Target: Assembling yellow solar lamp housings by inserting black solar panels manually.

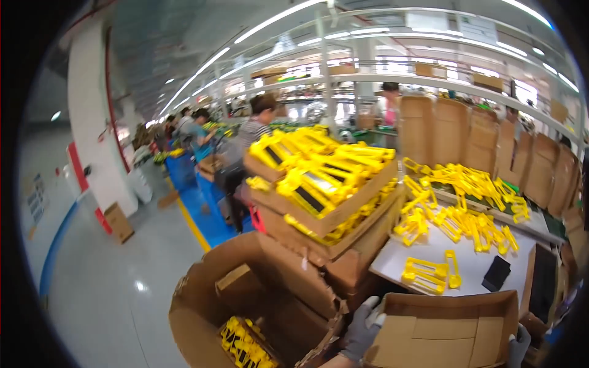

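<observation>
An empty shallow cardboard box (442, 316) is held low at the front right, between my two gloved hands. My left hand (363, 331) grips its left side. My right hand (519, 345), mostly cut off at the lower rim, is closed on the right side. Just beyond the box, yellow plastic frames (426, 274) and a small stack of black rectangular pieces (496, 273) lie on the white tabletop (389, 260). A large open carton (199, 306) stands left of my left hand, with yellow-and-black parts (245, 343) inside it.
Stacked cardboard trays (334, 224) heaped with yellow-and-black parts (319, 168) rise left of the table. More yellow frames (472, 184) pile up at its back, before upright cardboard sheets (451, 132). Co-workers (261, 119) are along the line at the far left, beside a grey floor (116, 288).
</observation>
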Action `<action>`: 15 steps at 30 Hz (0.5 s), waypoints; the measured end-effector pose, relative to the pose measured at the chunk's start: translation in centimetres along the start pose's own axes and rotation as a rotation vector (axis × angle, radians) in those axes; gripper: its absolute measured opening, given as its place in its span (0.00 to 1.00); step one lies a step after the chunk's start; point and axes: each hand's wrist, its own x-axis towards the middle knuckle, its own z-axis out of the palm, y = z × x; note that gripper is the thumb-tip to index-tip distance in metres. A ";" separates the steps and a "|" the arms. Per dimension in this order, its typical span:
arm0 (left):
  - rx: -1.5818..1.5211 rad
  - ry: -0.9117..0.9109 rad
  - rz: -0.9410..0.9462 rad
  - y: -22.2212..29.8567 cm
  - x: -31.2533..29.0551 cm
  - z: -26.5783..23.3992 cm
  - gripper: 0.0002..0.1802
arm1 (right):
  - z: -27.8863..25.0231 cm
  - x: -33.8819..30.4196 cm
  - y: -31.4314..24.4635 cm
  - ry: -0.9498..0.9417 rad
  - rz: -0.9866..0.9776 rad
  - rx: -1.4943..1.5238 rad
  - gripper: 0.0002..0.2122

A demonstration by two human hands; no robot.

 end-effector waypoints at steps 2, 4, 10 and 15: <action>-0.057 0.012 -0.083 0.9 0.9 1.3 0.32 | -0.1 0.2 -0.2 0.043 0.020 -0.008 0.17; -0.261 0.006 -0.147 -0.2 2.1 2.4 0.37 | -0.3 0.8 -2.9 0.099 0.041 0.031 0.17; -0.159 -0.059 -0.080 5.6 4.9 5.9 0.33 | -0.5 5.0 -1.1 0.193 0.132 0.209 0.17; -0.178 -0.119 -0.242 7.7 8.0 7.6 0.31 | 0.7 6.8 0.4 0.177 0.252 0.198 0.17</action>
